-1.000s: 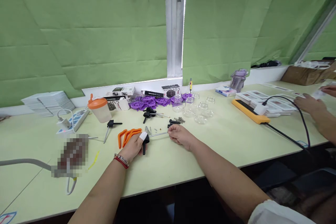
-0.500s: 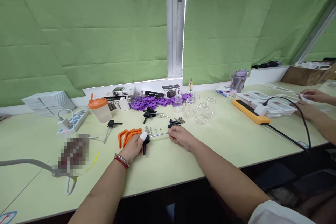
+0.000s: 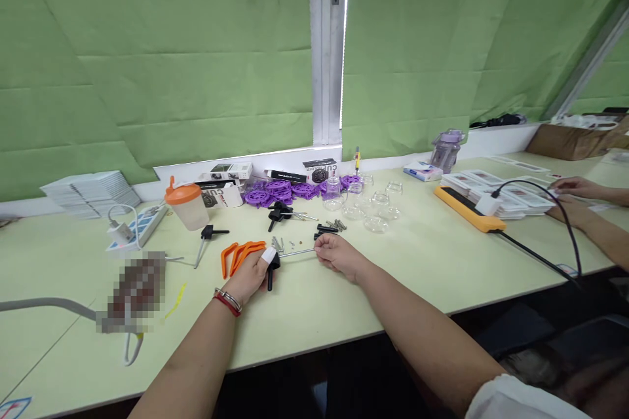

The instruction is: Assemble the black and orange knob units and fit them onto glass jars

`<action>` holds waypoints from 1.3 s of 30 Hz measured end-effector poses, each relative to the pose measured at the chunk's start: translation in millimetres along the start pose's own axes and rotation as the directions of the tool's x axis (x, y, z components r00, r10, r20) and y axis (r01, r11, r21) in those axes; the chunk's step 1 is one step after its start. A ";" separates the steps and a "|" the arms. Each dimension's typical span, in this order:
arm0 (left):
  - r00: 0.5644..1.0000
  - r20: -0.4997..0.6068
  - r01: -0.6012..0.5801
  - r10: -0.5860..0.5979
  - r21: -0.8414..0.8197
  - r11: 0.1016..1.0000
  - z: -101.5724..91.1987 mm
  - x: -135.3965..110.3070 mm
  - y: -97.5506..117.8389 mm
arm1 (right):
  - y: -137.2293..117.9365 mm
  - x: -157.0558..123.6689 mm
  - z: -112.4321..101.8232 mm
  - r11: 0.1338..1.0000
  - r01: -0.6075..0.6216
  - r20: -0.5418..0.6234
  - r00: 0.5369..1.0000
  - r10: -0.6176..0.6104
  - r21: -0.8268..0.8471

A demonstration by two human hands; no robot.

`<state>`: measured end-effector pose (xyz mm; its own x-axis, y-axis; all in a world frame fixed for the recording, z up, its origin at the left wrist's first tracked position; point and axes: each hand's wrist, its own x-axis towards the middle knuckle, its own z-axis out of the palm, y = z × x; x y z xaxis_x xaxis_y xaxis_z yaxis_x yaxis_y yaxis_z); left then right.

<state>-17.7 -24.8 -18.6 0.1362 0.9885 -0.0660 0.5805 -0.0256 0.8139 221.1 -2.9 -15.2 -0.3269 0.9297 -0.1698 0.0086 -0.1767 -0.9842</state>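
My left hand (image 3: pixel 253 270), with a white wrap on one fingertip, is closed around a black plastic part (image 3: pixel 273 267) with a short stem pointing down. A thin metal rod (image 3: pixel 299 253) runs from that part to the right. Fingers of my right hand (image 3: pixel 339 255) pinch the rod's far end. Orange angled pieces (image 3: pixel 239 254) lie beside my left hand. Just beyond the rod are small metal pins (image 3: pixel 278 243), black cylinders (image 3: pixel 326 230) and springs (image 3: pixel 338 224). Two similar groups of black parts with rods, one single (image 3: pixel 208 232) and one piled (image 3: pixel 280 211), lie farther back.
Purple plastic pieces (image 3: pixel 278 193), clear cups (image 3: pixel 376 222) and boxes (image 3: pixel 221 195) line the back. An orange-lidded cup (image 3: pixel 189 206) and a power strip (image 3: pixel 142 226) stand left. Right are an orange-black power strip (image 3: pixel 466 211), stacked cards (image 3: pixel 515 200) and another person's hands (image 3: pixel 572 196).
My two hands keep nearly the same place and grip on the black part and rod. At the right, the other person's hands have shifted slightly.
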 end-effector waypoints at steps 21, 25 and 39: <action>1.000 0.019 -0.002 0.003 -0.036 0.999 0.5 -1.4 3.2 | 7.5 5.3 -2.0 0.999 0.018 0.006 1.000 -0.018 -0.049; 1.000 0.023 -0.003 0.004 -0.040 0.999 0.3 -1.1 2.2 | 4.2 3.7 -0.6 0.999 -0.001 0.004 1.000 0.001 -0.034; 1.000 -0.007 -0.011 0.011 -0.006 1.000 0.7 -1.4 2.6 | 6.6 4.6 -1.3 1.000 0.020 0.016 1.000 -0.020 -0.022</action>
<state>-15.8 -26.3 -16.7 0.1369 0.9892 -0.0526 0.5743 -0.0360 0.8179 220.9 0.6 -22.6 -0.3417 0.9279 -0.1492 0.0230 -0.1505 -0.9883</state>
